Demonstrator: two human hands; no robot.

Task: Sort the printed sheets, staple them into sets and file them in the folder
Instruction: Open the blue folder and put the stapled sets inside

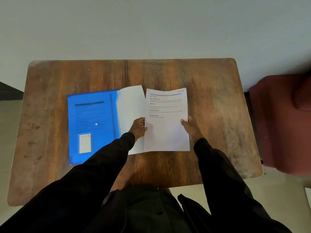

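Note:
A printed sheet with headed paragraphs lies face up near the table's middle. My right hand pinches its right edge, thumb on top. My left hand grips its left edge, fingers curled under. To the left lies a blue translucent folder with a printed page showing through its cover and a white label near its bottom. A blank white sheet sticks out from the folder's right side and runs under the printed sheet. No stapler is in view.
The brown wooden table stands against a pale wall. A dark red upholstered seat sits just off its right edge. A white paper corner shows on the floor at the right.

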